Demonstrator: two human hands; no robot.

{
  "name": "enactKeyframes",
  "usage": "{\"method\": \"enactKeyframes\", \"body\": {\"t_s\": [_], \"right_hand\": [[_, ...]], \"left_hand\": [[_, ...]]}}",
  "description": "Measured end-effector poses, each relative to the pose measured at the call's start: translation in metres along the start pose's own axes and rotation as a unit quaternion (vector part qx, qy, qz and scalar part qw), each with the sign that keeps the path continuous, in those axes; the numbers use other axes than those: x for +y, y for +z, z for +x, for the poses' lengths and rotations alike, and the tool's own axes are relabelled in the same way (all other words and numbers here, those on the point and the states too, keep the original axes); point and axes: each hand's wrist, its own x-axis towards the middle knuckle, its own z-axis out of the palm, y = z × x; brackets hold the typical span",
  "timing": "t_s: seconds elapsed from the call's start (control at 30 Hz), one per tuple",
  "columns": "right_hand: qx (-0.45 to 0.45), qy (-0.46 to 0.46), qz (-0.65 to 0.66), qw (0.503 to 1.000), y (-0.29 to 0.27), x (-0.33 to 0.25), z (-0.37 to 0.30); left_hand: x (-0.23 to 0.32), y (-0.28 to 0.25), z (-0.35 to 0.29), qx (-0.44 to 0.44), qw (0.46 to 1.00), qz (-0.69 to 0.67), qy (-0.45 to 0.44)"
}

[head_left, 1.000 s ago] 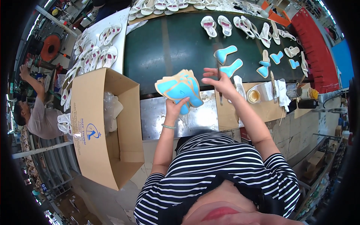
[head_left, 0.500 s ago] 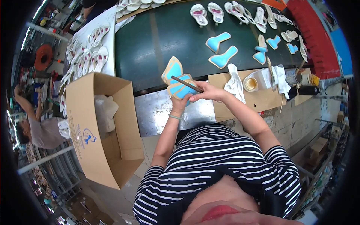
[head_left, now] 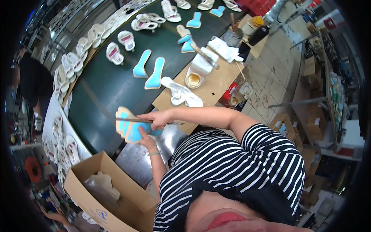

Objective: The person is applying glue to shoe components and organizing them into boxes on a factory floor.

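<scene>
My left hand [head_left: 147,141] is closed around a fanned stack of shoe insoles [head_left: 134,132], light blue with tan edges, held over the near edge of the green work surface. A thin brown stick-like tool [head_left: 128,120] is gripped in my right hand [head_left: 161,117]. It lies across the upper part of the fan; whether it touches the insoles I cannot tell. On the green surface beyond, two more blue insoles [head_left: 155,73] lie side by side, with others farther right.
An open cardboard box [head_left: 131,187] stands at the lower left, a plastic bag inside. On a cardboard sheet [head_left: 222,83] rest a cup of pale paste [head_left: 193,80], a brush [head_left: 206,56] and white cloths [head_left: 179,92]. White sandals [head_left: 114,53] line the green surface [head_left: 92,92].
The view has turned to the right, so the scene appears rotated. The stick has gone from slanting over the insoles to lying nearly level across them. Both hands keep their hold.
</scene>
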Motion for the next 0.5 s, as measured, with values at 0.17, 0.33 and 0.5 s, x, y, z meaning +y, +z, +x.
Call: {"method": "enactKeyframes", "body": {"t_s": [0.17,0.33,0.5], "right_hand": [[0.122,-0.077,-0.092,0.985,-0.044,-0.066,-0.106],[0.411,-0.157,-0.202,0.875,-0.123,-0.123,-0.279],[0.747,-0.139,-0.221,0.611,-0.284,-0.115,-0.449]], "left_hand": [[0.033,-0.012,0.031,0.037,0.958,-0.246,-0.141],[0.069,-0.019,0.03,-0.043,0.944,-0.284,-0.164],[0.053,-0.013,0.004,-0.21,0.924,-0.231,-0.222]]}}
